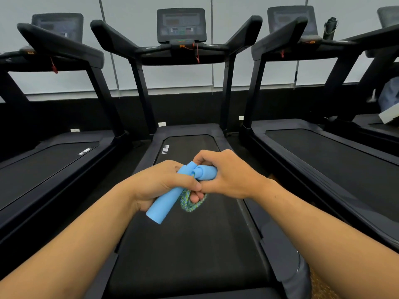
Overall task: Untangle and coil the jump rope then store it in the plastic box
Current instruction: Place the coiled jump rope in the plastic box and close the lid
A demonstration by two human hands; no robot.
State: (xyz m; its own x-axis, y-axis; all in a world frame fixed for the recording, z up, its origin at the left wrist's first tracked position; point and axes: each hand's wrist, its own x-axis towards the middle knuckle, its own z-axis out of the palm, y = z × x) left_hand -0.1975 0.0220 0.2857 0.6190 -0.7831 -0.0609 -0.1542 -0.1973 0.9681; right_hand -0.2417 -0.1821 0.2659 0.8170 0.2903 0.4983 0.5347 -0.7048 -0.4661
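I hold the jump rope in both hands above the middle treadmill belt. My left hand [159, 184] grips one light blue foam handle [164, 203], which slants down to the left. My right hand [224, 175] is closed on the second blue handle [205, 172], which lies crosswise against the first. The blue-green braided rope [190, 203] hangs in a small bunched coil below my fingers, partly hidden by them. No plastic box is in view.
The middle treadmill [183, 244] stretches beneath my arms, its console [181, 24] ahead. More treadmills stand left [43, 169] and right [334, 160]. A black bottle [330, 28] sits on the right console. Grey wall panels are behind.
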